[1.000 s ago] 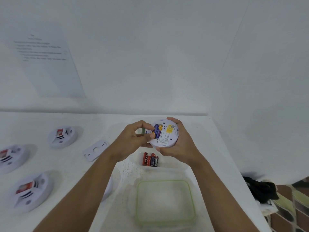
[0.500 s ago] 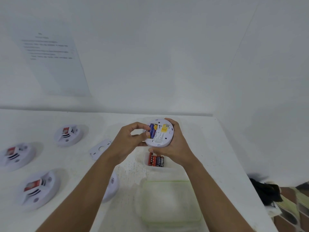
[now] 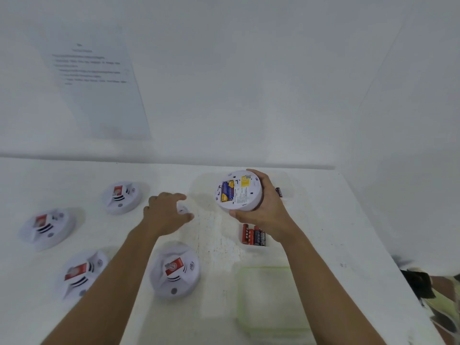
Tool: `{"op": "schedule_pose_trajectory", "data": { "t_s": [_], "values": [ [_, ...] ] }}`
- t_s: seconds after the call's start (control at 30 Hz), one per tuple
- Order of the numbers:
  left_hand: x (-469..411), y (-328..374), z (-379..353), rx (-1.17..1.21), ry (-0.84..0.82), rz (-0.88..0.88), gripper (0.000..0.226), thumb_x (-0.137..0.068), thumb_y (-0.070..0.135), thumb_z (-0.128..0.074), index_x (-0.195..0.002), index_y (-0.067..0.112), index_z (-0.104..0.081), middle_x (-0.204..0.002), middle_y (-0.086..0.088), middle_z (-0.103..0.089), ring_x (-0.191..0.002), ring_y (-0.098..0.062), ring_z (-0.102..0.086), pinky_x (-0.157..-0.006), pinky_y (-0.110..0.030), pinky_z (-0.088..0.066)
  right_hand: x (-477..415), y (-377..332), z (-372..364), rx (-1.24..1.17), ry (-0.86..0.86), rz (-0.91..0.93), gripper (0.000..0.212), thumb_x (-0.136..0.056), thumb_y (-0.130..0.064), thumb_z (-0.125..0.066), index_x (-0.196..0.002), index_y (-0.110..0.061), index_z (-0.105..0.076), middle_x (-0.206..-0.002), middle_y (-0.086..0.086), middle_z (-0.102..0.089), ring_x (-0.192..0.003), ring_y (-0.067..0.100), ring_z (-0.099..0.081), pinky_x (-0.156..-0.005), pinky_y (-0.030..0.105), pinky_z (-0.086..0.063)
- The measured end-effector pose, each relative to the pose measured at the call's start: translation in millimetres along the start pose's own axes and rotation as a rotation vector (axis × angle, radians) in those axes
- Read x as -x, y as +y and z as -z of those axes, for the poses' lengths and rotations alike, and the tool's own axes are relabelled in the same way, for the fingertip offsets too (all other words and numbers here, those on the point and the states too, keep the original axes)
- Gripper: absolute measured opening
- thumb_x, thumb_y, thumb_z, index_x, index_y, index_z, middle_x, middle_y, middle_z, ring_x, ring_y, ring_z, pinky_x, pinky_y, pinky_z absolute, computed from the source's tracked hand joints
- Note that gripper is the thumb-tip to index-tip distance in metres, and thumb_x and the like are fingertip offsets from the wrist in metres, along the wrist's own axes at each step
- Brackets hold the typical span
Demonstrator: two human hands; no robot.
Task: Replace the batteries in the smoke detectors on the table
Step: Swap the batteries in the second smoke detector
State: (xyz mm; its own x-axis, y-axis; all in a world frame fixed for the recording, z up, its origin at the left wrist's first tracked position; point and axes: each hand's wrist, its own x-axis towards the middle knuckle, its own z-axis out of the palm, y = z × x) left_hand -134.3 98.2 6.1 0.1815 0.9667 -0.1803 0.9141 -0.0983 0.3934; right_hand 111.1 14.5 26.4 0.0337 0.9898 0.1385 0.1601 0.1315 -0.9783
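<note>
Right hand (image 3: 270, 211): fingers wrapped round the rim of the held smoke detector (image 3: 240, 192), raised off the counter (image 3: 336, 220), back side facing up toward the person. Battery bay is uncovered, with the fitted batteries (image 3: 227, 192), blue and yellow, seated in it.

Left hand (image 3: 165, 211): palm down, fingers loosely spread and slightly bent, gripping nothing. It hovers over the white mounting plate (image 3: 183, 209), which shows between thumb and fingers. Contact with the plate cannot be judged.

Loose batteries (image 3: 254, 235), red and black, lie side by side on the counter just under the right wrist. A single battery (image 3: 278, 191) lies just beyond the right hand's knuckles.

Face-up on the counter, each with a red label:
- far detector (image 3: 122, 196), beyond and left of the left hand
- left detector (image 3: 46, 227), well left of it
- near-left detector (image 3: 79, 272), left of the left forearm
- near detector (image 3: 175, 268), between the two forearms

Green-rimmed clear container (image 3: 263, 268), blurred, sits beside the right forearm, nearer the person than the loose batteries.
</note>
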Motion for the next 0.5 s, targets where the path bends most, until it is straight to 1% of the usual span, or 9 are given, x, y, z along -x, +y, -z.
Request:
{"op": "schedule_pose_trajectory", "data": {
  "t_s": [0.07,0.1,0.17,0.2,0.27,0.33,0.37,0.47,0.5],
  "values": [
    [-0.7,-8.0,-1.3,-0.114,-0.053,0.050,0.072,-0.087,0.052,-0.063,-0.149,0.030,-0.032,-0.155,-0.007,-0.032,-0.140,-0.033,-0.027,-0.110,-0.049,-0.028,-0.2,1.1,-4.7,-0.018,-0.007,-0.001,0.084,-0.069,0.005,-0.087,-0.136,-0.023,-0.045,-0.131,-0.005,-0.058,-0.119,0.005,-0.059,-0.082,0.025,-0.058],
    [-1.8,-13.4,-2.8,-0.153,-0.077,0.053,0.076,-0.087,0.054,-0.062,-0.151,0.030,-0.027,-0.155,-0.006,-0.031,-0.140,-0.033,-0.028,-0.110,-0.050,-0.028,0.1,1.6,-6.9,-0.038,-0.015,-0.005,0.084,-0.070,0.003,-0.088,-0.137,-0.022,-0.045,-0.133,-0.003,-0.058,-0.121,0.008,-0.059,-0.084,0.026,-0.058],
    [-2.7,-24.2,-5.8,-0.177,-0.111,0.037,0.083,-0.085,0.056,-0.064,-0.152,0.030,-0.024,-0.155,-0.006,-0.033,-0.139,-0.032,-0.031,-0.109,-0.048,-0.031,1.0,3.0,-10.5,-0.078,-0.028,-0.009,0.084,-0.070,0.001,-0.088,-0.140,-0.021,-0.045,-0.135,0.000,-0.058,-0.124,0.014,-0.059,-0.086,0.029,-0.058],
    [-1.9,-27.8,-6.1,-0.154,-0.111,0.021,0.084,-0.084,0.054,-0.067,-0.152,0.028,-0.025,-0.154,-0.006,-0.035,-0.138,-0.031,-0.033,-0.110,-0.047,-0.032,1.4,3.6,-12.3,-0.093,-0.032,-0.011,0.084,-0.071,0.000,-0.087,-0.140,-0.021,-0.045,-0.136,0.001,-0.058,-0.125,0.015,-0.059,-0.087,0.029,-0.058],
    [1.0,-30.3,-5.7,-0.068,-0.069,-0.014,0.080,-0.084,0.043,-0.071,-0.150,0.022,-0.032,-0.149,-0.008,-0.043,-0.135,-0.029,-0.040,-0.109,-0.041,-0.034,1.9,5.0,-15.1,-0.112,-0.037,-0.020,0.086,-0.071,-0.005,-0.088,-0.142,-0.022,-0.044,-0.138,0.001,-0.057,-0.127,0.016,-0.058,-0.090,0.032,-0.058],
    [5.6,-27.9,-4.7,-0.012,-0.004,-0.034,0.075,-0.083,0.034,-0.075,-0.146,0.016,-0.039,-0.142,-0.008,-0.052,-0.128,-0.026,-0.049,-0.103,-0.036,-0.039,2.9,6.4,-16.8,-0.136,-0.049,-0.036,0.088,-0.069,-0.011,-0.089,-0.144,-0.025,-0.043,-0.140,0.002,-0.056,-0.129,0.018,-0.057,-0.093,0.035,-0.057],
    [8.0,-26.3,-3.8,-0.007,0.014,-0.030,0.075,-0.081,0.032,-0.076,-0.145,0.015,-0.041,-0.139,-0.007,-0.054,-0.125,-0.025,-0.052,-0.099,-0.035,-0.042,3.9,6.7,-17.5,-0.154,-0.058,-0.046,0.089,-0.068,-0.012,-0.089,-0.144,-0.026,-0.043,-0.140,0.001,-0.056,-0.128,0.018,-0.057,-0.094,0.036,-0.057],
    [10.6,-23.9,-1.6,0.032,0.031,0.002,0.083,-0.074,0.035,-0.079,-0.144,0.014,-0.042,-0.137,-0.007,-0.054,-0.122,-0.024,-0.053,-0.094,-0.034,-0.044,6.1,7.4,-18.4,-0.192,-0.101,-0.059,0.088,-0.068,-0.003,-0.087,-0.142,-0.024,-0.044,-0.138,0.000,-0.058,-0.127,0.018,-0.058,-0.094,0.036,-0.056],
    [13.0,-21.1,0.9,0.072,0.049,0.005,0.081,-0.073,0.036,-0.080,-0.143,0.013,-0.045,-0.136,-0.007,-0.054,-0.119,-0.023,-0.054,-0.093,-0.033,-0.044,6.8,7.8,-19.0,-0.201,-0.118,-0.056,0.087,-0.068,0.001,-0.085,-0.142,-0.022,-0.044,-0.137,-0.001,-0.059,-0.127,0.018,-0.058,-0.094,0.036,-0.056]
  ]
}}
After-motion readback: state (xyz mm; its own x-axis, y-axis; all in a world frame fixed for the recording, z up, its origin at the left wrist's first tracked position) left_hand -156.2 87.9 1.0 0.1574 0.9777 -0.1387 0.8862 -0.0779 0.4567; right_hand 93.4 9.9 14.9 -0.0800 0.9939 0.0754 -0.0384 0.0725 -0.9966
